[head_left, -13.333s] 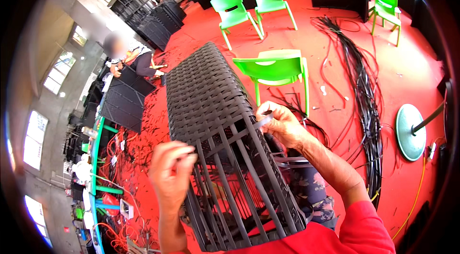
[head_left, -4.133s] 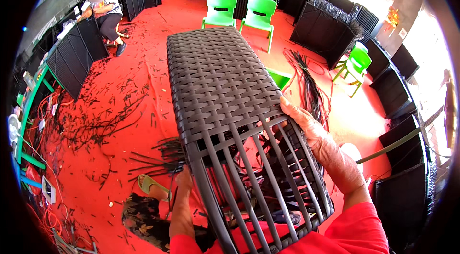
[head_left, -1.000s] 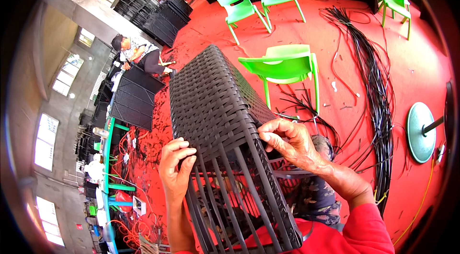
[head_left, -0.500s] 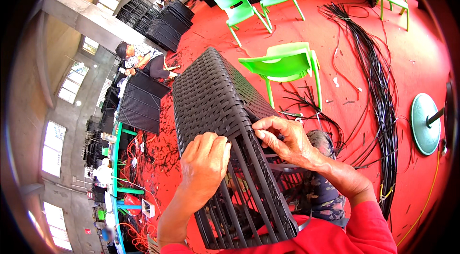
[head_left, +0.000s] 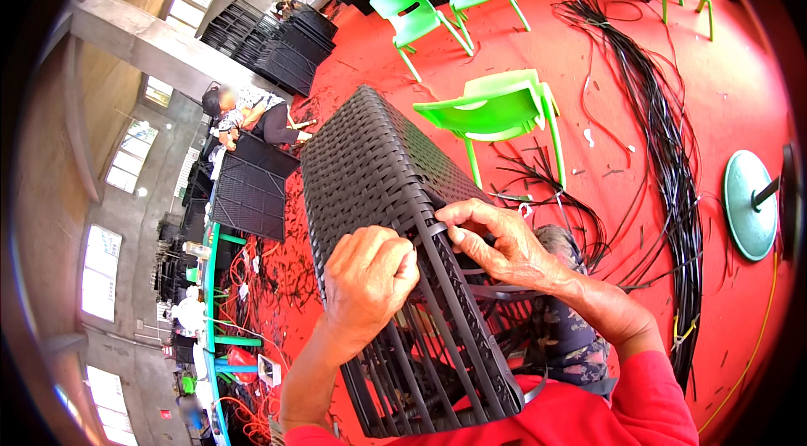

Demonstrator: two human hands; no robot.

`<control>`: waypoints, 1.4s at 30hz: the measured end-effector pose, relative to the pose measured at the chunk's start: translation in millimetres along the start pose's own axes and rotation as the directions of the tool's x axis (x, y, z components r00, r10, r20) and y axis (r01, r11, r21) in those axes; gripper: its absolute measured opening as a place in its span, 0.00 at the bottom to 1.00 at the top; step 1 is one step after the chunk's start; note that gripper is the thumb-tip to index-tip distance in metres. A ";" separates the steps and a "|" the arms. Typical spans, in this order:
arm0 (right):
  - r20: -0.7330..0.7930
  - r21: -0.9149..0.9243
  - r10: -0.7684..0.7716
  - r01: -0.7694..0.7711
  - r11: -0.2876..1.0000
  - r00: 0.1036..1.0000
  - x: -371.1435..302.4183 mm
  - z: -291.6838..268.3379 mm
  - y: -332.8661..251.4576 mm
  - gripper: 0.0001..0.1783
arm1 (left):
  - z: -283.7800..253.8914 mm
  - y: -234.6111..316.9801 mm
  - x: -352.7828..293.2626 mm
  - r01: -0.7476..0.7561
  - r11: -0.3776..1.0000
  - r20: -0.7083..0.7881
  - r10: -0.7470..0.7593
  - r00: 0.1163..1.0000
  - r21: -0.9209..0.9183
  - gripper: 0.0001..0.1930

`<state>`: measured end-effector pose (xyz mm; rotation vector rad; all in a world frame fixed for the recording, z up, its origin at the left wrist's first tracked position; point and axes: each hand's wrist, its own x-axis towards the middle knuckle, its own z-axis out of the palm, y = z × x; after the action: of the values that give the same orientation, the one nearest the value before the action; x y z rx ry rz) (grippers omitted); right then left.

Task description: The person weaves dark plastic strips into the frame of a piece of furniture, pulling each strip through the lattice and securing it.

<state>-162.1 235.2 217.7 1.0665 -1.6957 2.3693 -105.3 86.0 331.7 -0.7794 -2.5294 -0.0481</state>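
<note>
In front of me stands a black woven plastic-rattan piece [head_left: 361, 160], tightly woven in its far part. Nearer to me, bare parallel black strands [head_left: 429, 345] run lengthwise with gaps between them. My right hand [head_left: 500, 248] pinches a flat black weaving strip [head_left: 435, 229] between thumb and forefinger at the piece's right corner edge. The strip bends over that edge. My left hand [head_left: 370, 278] is closed, fingers curled, over the front of the weave where it meets the bare strands. What its fingers hold, if anything, is hidden.
A green plastic chair [head_left: 496, 110] stands just beyond the piece, with more green chairs farther back. A long bundle of black strips [head_left: 651, 135] lies on the red floor at right, near a round green base [head_left: 750, 206]. At left, a person [head_left: 252, 114] sits by black panels [head_left: 252, 185].
My left hand has rolled over and curled tighter, its knuckles now higher. A bent bit of strip now shows by my right fingertips, which have shifted slightly left. The view has tilted a little.
</note>
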 end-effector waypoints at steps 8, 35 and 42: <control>0.086 -0.298 -0.205 0.222 0.928 0.975 15.0 -13.8 -13.4 0.08 | 1.9 -2.0 14.2 0.074 0.960 0.097 -0.050 0.994 -0.270 0.09; -0.032 0.607 0.260 -0.188 0.772 0.965 31.9 -17.4 0.8 0.12 | 10.7 -30.7 43.7 0.360 0.720 0.386 -0.137 0.912 -0.594 0.06; 0.013 -0.206 0.036 -0.033 0.978 0.999 16.3 -2.1 -43.0 0.14 | 4.8 -4.8 93.8 0.627 0.074 0.592 -0.260 0.763 -0.776 0.08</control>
<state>-158.2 248.6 261.5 1.0329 -1.9287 2.1495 -177.3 131.7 371.5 -0.2405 -2.6987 -2.1019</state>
